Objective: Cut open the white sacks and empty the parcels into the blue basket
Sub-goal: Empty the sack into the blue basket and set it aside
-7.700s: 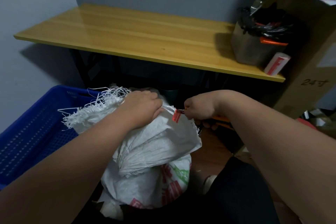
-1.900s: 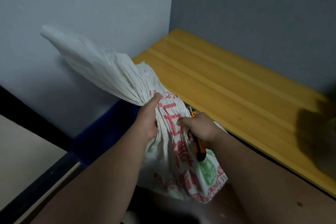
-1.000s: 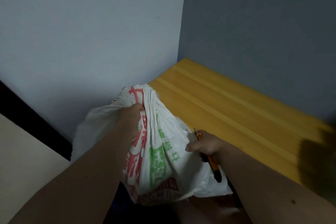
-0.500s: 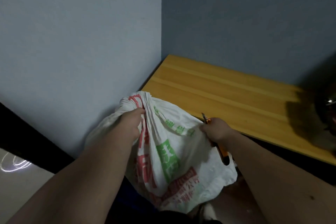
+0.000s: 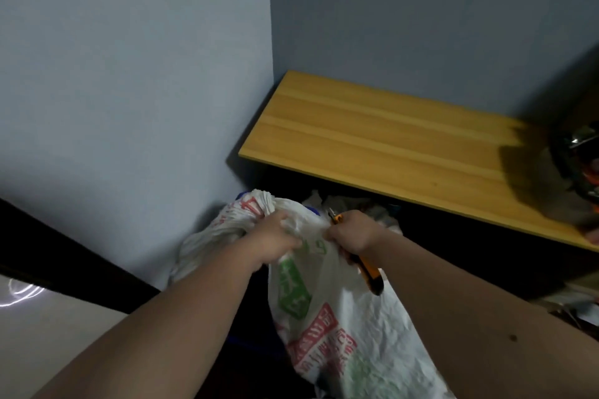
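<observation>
- While we hold the white sack [image 5: 327, 311] up in front of us, our left hand [image 5: 275, 241] is fisted round a bunched fold of it, and our right hand [image 5: 351, 232] pinches the cloth just beside that while also gripping an orange utility knife [image 5: 366, 272].
- Its printed woven body hangs down between our forearms, below the edge of the yellow wooden table [image 5: 389, 139]; a second bunch of it drapes off to the left of our left fist.
- We judge the sack soft and limp: it creases, gathers easily, and gives no shape of its own to push against.
- Hanging flat and slack as it does, we take it to be light now, with little or nothing inside; we cannot see into it.
- Woven plastic like this is likely slick, so a gathered handful, as we have, should hold better than a flat pinch.
- For shaking it out, we would take the bottom corners or seam, mouth downward.
- Only a sliver of the blue basket [image 5: 312, 211] shows behind the sack, under the table edge.
- With the knife's tip poking out above our right fist close to the cloth and our left fingers, the blade wants watching.
</observation>
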